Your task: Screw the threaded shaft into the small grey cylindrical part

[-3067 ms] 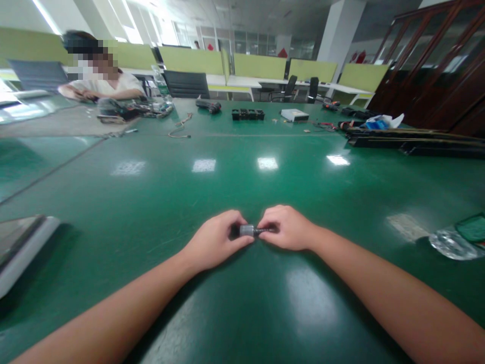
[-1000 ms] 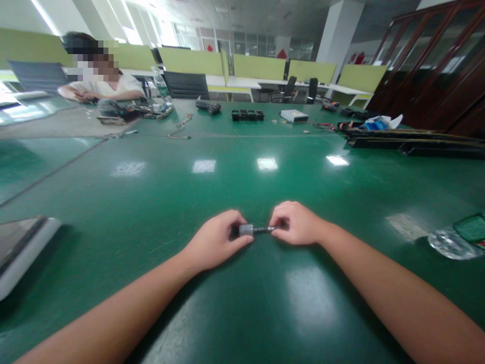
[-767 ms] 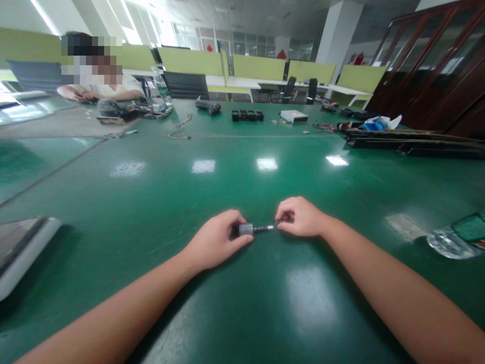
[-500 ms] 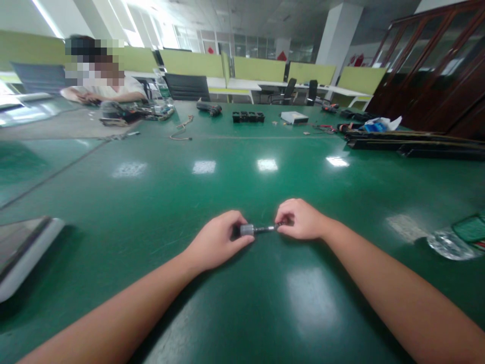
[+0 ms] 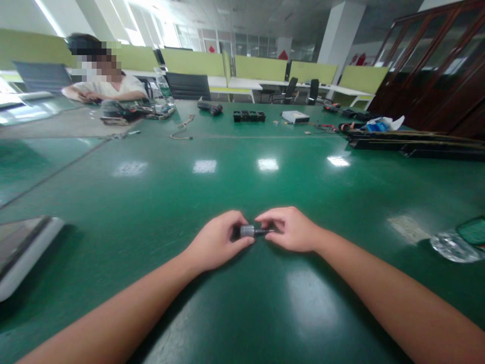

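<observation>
Between thumb and fingers of my left hand is a small grey cylinder with a thin dark shaft, held low over the green table. The shaft points right, roughly level. My right hand reaches around the shaft from the right. Its index finger is above the shaft and its thumb is close to it on the near side, with a gap between the fingertips. Whether the thumb touches the shaft I cannot tell. The shaft's far end is partly hidden by my right hand.
A flat device with a pale edge lies at the left, and a plastic bottle at the right. Along the back are a black block, a silver box, a cable and long black rails. Another person sits at the far left.
My right hand has slid left along the shaft, from its end toward the grey cylinder, and its fingers have spread apart. My left hand has stayed still, holding the cylinder.
</observation>
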Available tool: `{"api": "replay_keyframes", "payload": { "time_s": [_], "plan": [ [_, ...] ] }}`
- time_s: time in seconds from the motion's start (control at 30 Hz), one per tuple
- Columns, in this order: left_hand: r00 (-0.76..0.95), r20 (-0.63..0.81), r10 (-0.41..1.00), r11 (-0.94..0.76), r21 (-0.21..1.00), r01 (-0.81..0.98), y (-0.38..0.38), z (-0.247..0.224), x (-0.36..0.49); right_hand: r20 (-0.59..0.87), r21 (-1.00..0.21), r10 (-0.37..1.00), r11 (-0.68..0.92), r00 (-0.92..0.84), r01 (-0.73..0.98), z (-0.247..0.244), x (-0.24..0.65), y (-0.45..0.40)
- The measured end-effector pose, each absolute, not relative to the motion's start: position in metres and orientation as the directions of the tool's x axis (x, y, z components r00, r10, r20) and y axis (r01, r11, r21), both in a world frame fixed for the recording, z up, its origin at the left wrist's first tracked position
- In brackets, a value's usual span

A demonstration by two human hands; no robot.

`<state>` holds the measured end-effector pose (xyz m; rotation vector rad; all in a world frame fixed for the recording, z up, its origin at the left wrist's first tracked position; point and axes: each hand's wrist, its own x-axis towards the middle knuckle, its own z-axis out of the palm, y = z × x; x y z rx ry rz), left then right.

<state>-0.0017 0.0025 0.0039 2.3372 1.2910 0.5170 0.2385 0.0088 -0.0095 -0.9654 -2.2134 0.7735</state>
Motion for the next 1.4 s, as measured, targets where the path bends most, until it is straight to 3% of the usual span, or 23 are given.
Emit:
{"api": "replay_keyframes", "payload": {
  "time_s": [0.13, 0.47, 0.87, 1.4],
  "plan": [
    [0.502, 0.111, 0.858, -0.481, 0.519, 0.707, 0.003, 0.005, -0.002, 0.253, -0.780, 0.821, 0.487, -0.512, 0.394, -0.010, 0.240, 0.010],
    [0.503, 0.121, 0.856, -0.487, 0.515, 0.705, 0.003, 0.003, -0.002, 0.329, -0.663, 0.757, 0.611, -0.564, 0.434, -0.015, 0.243, 0.014],
    [0.510, 0.118, 0.852, -0.494, 0.504, 0.709, 0.004, 0.002, -0.002, 0.318, -0.545, 0.725, 0.667, -0.611, 0.508, -0.016, 0.233, 0.014],
    [0.514, 0.137, 0.847, -0.507, 0.502, 0.701, 0.003, 0.002, -0.001, 0.357, -0.482, 0.687, 0.716, -0.633, 0.505, -0.020, 0.229, 0.015]
  ]
}}
